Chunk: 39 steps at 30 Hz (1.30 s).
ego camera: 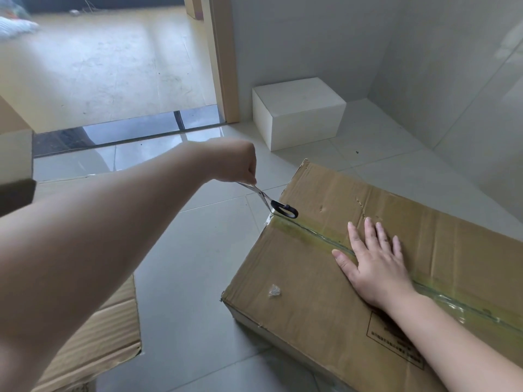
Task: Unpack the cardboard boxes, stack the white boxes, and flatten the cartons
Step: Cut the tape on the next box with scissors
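**Desk:** What do you have in front of you?

**Operator:** I'm looking down at a sealed cardboard carton (pixel 382 278) lying flat on the grey tiled floor (pixel 198 278). A strip of yellowish packing tape (pixel 319 232) runs along its top seam, from the far-left edge towards the lower right.

**Desk:** And the hands?

**Operator:** My right hand (pixel 373 258) lies flat on the carton lid, fingers spread and straight, the palm across the tape line. My left hand (pixel 235 162) is out over the floor beyond the carton's far-left edge, fingers curled into a fist around one end of a pair of scissors (pixel 268 199). It seems to be holding the metal blades, because a black handle loop (pixel 284 209) is at the other end, right at the carton's edge where the tape begins.

**Desk:** Are the scissors cutting?

**Operator:** I can't tell. The loop end touches or sits just over the tape's end; the contact is too small to read.

**Desk:** Any white boxes out?

**Operator:** One white box (pixel 297 111) stands on the floor against the wall, by the door frame (pixel 223 58), well apart from the carton.

**Desk:** Anything else?

**Operator:** A flattened piece of cardboard (pixel 107 335) lies on the floor at lower left, partly under my left forearm. Another cardboard edge (pixel 15 165) pokes in at the left border. A small scrap of clear tape (pixel 274 290) sits on the lid near its front corner.
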Each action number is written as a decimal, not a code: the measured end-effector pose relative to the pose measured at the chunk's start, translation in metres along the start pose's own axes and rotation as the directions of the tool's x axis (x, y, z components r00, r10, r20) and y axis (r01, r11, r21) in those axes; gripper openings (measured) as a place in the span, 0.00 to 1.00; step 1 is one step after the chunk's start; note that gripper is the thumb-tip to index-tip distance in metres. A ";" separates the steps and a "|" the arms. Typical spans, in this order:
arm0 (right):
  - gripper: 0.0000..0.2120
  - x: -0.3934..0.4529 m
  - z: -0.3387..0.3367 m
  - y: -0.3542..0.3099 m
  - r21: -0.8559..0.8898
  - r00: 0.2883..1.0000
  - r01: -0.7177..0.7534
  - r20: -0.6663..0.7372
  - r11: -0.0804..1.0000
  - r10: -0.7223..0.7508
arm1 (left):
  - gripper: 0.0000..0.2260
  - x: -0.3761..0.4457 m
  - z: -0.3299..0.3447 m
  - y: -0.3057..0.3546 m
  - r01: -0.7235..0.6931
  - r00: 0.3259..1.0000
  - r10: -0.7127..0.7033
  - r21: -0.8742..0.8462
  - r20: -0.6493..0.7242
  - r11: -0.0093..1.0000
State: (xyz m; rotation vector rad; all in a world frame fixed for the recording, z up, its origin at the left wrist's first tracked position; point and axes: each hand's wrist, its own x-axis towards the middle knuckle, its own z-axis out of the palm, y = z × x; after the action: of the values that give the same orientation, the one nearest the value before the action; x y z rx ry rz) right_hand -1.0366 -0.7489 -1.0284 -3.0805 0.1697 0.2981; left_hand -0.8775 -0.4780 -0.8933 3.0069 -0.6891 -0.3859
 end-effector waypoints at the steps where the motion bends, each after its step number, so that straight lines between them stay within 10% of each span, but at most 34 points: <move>1: 0.42 0.000 0.000 0.000 0.000 1.000 0.002 0.002 1.000 -0.002 | 0.09 0.000 0.000 0.002 0.004 1.000 -0.004 0.007 0.000 1.000; 16: 0.36 -0.006 -0.024 0.006 0.174 0.995 0.050 0.073 0.983 -0.063 | 0.16 -0.008 -0.020 0.000 -0.035 0.994 0.049 0.130 -0.100 0.991; 20: 0.18 -0.017 -0.060 0.007 0.584 0.979 0.160 -0.198 0.796 -0.051 | 0.10 -0.006 -0.038 0.032 -0.150 0.968 0.172 0.126 -0.183 0.981; 25: 0.09 -0.029 -0.094 0.003 0.695 0.920 0.306 -0.391 0.650 -0.015 | 0.07 -0.006 -0.032 0.092 -0.373 0.911 0.381 0.079 -0.160 0.924; 36: 0.09 -0.040 -0.092 0.037 0.767 0.955 0.007 -0.195 0.642 0.222 | 0.11 -0.005 -0.004 0.152 -0.560 0.734 0.595 0.205 -0.327 0.803; 39: 0.14 -0.044 -0.099 0.040 0.898 0.981 -0.096 0.013 0.429 0.191 | 0.13 -0.006 0.004 0.162 -0.581 0.679 0.637 0.262 -0.365 0.770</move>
State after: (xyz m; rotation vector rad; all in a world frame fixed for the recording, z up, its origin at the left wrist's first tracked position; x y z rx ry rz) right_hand -1.0649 -0.7894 -0.9237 -1.9741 0.4350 0.0213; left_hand -0.9525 -0.6216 -0.8814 2.5618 -1.6150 0.3688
